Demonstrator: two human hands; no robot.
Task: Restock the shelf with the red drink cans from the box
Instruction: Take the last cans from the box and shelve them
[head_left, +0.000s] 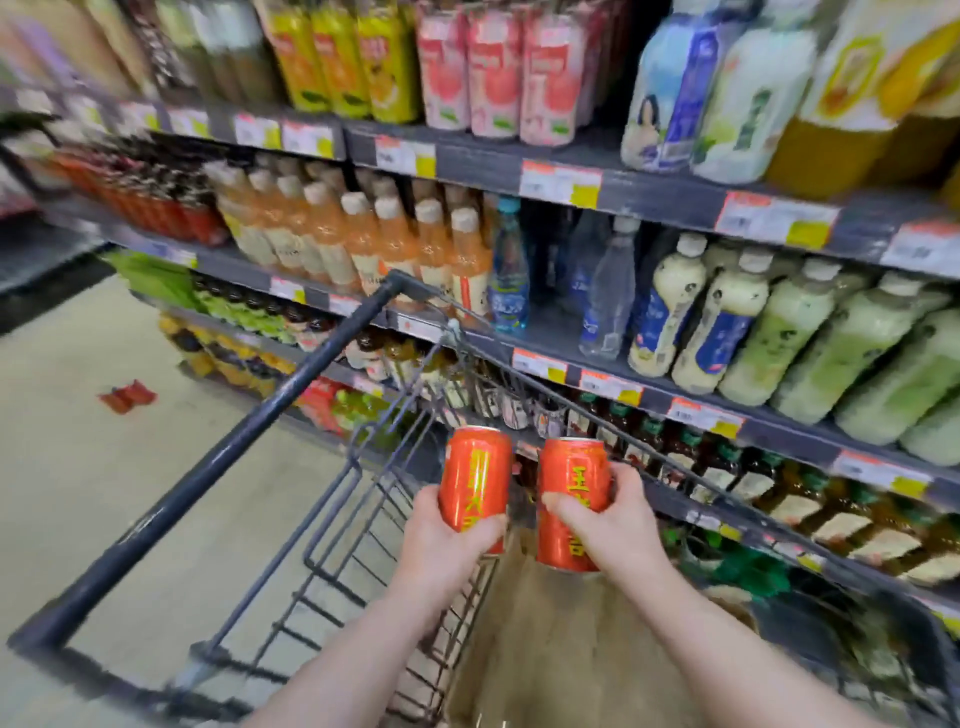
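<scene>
Two cans (475, 478): left hand (441, 543), right hand (618, 525)

wire cart (234, 447) | orange bottles (363, 244) behind it | red packet (127, 396) on floor (67, 493)

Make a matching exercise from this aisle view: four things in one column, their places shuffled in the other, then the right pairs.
Things:
1. left red can
2. red packets
3. pink cans
4. pale green bottles

Places:
A. lying on the floor
B. on the top shelf in view
C. gripped by the left hand
D. on the second shelf down, far right

Pairs: 1-C, 2-A, 3-B, 4-D
</scene>
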